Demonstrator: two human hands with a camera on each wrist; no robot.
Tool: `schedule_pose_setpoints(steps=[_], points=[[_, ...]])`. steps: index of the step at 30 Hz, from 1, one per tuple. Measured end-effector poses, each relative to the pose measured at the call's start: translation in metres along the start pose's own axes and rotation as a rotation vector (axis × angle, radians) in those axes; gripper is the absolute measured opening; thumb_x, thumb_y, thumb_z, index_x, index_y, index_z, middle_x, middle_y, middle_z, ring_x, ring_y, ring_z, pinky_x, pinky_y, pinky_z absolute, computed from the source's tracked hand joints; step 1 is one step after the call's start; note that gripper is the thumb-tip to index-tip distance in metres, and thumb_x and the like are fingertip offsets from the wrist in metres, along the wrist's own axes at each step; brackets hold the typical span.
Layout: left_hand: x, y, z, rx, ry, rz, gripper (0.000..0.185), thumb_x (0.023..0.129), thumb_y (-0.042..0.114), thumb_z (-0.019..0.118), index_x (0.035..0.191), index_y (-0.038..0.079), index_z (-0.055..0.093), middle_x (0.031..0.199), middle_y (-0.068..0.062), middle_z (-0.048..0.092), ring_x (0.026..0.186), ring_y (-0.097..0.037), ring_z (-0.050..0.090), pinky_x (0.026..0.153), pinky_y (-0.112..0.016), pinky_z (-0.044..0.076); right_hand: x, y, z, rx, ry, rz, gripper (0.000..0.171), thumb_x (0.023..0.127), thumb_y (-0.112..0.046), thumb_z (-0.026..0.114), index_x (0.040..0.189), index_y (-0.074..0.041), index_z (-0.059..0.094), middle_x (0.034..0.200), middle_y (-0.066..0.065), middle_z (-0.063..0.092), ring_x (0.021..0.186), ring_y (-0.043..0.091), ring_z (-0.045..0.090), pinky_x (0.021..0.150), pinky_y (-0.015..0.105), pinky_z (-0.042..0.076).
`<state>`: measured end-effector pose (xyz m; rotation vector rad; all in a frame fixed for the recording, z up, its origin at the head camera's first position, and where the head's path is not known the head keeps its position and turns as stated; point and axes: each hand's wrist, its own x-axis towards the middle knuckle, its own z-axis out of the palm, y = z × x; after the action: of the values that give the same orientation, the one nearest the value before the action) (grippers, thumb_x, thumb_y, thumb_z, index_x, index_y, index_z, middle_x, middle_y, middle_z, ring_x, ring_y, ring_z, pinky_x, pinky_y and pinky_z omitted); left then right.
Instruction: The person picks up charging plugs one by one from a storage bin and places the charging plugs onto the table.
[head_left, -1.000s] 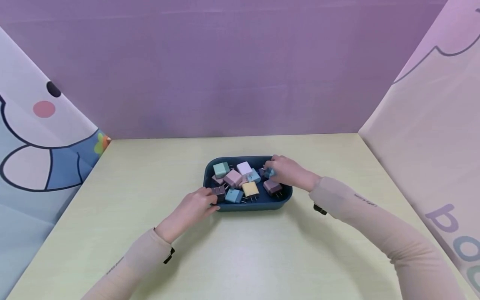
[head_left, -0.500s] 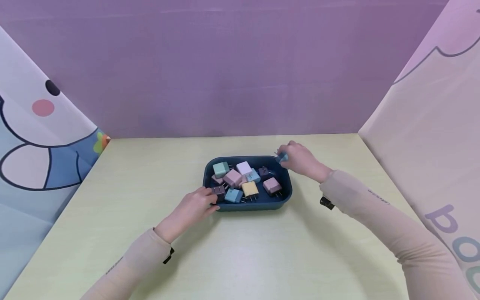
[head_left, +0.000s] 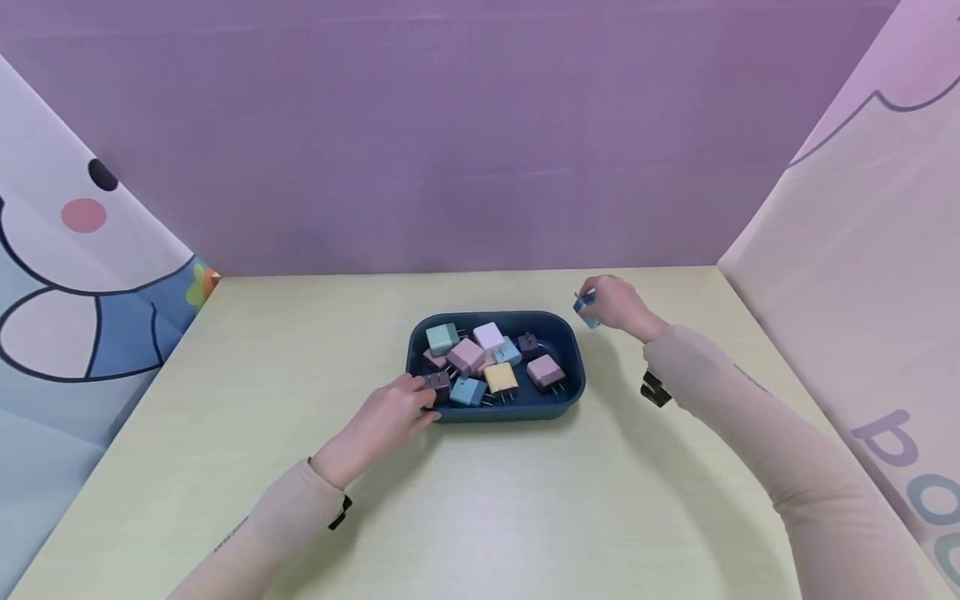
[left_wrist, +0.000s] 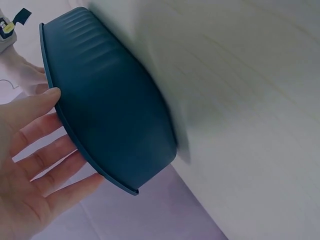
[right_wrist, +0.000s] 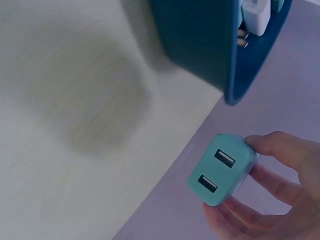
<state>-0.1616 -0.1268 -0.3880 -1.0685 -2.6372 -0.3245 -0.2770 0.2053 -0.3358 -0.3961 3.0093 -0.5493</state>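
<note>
A dark blue tray (head_left: 573,390) sits mid-table and holds several small wall chargers, among them a green one (head_left: 442,338), a white one (head_left: 489,335), a yellow one (head_left: 500,379) and a mauve one (head_left: 545,372). My left hand (head_left: 401,404) rests against the tray's front-left corner. Its fingers (left_wrist: 37,147) lie straight along the tray's outer wall (left_wrist: 110,115). My right hand (head_left: 613,302) hovers just past the tray's far-right corner and pinches a light blue charger (head_left: 587,307). That charger (right_wrist: 222,170) shows two USB ports, beside the tray (right_wrist: 205,40).
The pale yellow table (head_left: 487,517) is walled by a purple back panel (head_left: 450,142) and printed side panels, left (head_left: 67,275) and right (head_left: 862,275). Bare tabletop lies to the right of the tray, under my right hand.
My right hand has lifted the light blue charger out of the tray and carried it right and back, past the tray's rim. My left hand has stayed at the tray's corner.
</note>
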Motion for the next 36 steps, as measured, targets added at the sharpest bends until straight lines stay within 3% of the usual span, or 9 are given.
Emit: schedule_pose_setpoints(steps=[13,27,36], points=[[0.002,0.004,-0.003,-0.005,-0.027,-0.012,0.017,0.071,0.018,0.073,0.070,0.009,0.059,0.071,-0.001,0.055,0.062,-0.013,0.045,0.053,-0.023,0.041,0.014,0.017,0.008,-0.002,-0.038,0.119,0.028,0.077,-0.009,0.059,0.100,0.007,0.060,0.106,0.024,0.057,0.095,0.035,0.051,0.085,0.046,0.039],[0.002,0.004,-0.003,-0.008,-0.034,-0.024,0.017,0.071,0.019,0.073,0.070,0.010,0.058,0.071,0.000,0.054,0.062,-0.012,0.044,0.052,-0.022,0.040,0.034,0.029,0.022,0.008,-0.082,0.216,0.032,0.080,-0.012,0.060,0.105,0.008,0.058,0.108,0.024,0.056,0.089,0.031,0.054,0.078,0.040,0.044],[0.001,0.005,-0.002,-0.008,-0.032,-0.034,0.017,0.071,0.019,0.073,0.070,0.010,0.059,0.072,0.000,0.055,0.062,-0.012,0.044,0.052,-0.021,0.040,0.036,0.030,0.031,0.026,-0.074,0.230,0.029,0.080,-0.010,0.060,0.103,0.008,0.058,0.105,0.024,0.057,0.087,0.031,0.053,0.078,0.041,0.043]])
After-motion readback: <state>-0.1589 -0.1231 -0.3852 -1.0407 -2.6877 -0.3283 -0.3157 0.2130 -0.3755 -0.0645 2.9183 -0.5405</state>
